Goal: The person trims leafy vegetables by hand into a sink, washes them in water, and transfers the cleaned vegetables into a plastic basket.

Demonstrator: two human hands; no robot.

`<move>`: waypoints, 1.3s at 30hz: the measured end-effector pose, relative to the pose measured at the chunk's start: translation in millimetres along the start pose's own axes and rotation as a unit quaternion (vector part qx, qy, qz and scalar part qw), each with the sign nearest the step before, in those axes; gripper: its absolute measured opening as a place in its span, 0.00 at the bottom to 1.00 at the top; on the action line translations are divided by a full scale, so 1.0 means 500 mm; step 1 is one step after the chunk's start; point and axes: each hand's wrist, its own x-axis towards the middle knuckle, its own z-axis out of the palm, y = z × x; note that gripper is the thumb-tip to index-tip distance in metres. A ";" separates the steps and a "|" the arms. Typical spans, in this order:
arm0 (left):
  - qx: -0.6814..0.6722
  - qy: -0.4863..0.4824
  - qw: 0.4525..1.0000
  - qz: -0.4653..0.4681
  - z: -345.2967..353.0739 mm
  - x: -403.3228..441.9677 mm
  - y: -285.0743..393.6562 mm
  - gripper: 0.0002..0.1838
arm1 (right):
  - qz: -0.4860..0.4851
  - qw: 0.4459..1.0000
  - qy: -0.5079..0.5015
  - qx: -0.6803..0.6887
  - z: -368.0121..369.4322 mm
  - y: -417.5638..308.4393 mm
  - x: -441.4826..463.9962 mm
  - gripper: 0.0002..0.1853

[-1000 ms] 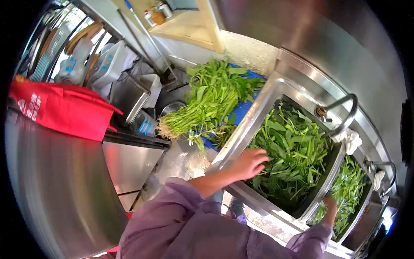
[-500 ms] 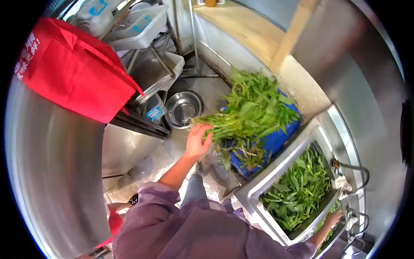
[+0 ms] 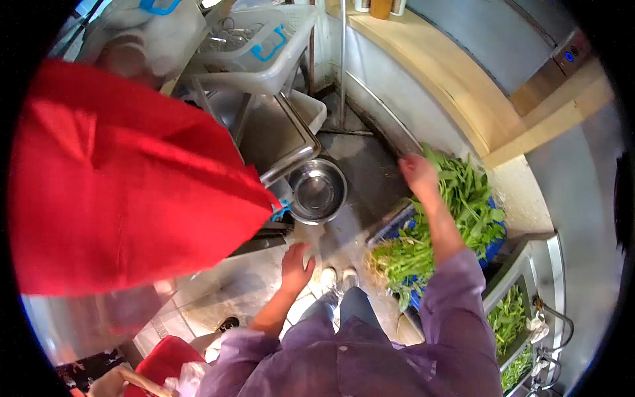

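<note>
Leafy green vegetables [image 3: 463,192], with long stems, lie heaped on a blue crate [image 3: 495,248] against the wall. My right hand [image 3: 419,175] is over the far left edge of the heap, its fingers bent and too blurred to make out a grip. My left hand [image 3: 296,268] hangs above the floor, left of the crate, thumb apart from the fingers and nothing in it. Just beyond it, a round steel basin [image 3: 317,192] rests on the floor.
More greens [image 3: 508,321] sit in a steel sink [image 3: 526,264] with taps at right. A red cloth bag [image 3: 132,192] bulges in from the left. Behind it are a metal tray [image 3: 281,132] and a clear plastic tub [image 3: 264,49]. Another person's arm [image 3: 126,380] shows at lower left.
My left hand has let go of the greens, which now lie on the crate, and has drawn back. My right hand has moved from the sink area to the heap. The view has shifted left.
</note>
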 end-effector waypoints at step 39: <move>-0.041 -0.232 0.854 -0.463 -0.052 -0.043 -0.150 0.19 | 0.318 0.931 -0.090 0.155 0.784 -0.158 0.666 0.23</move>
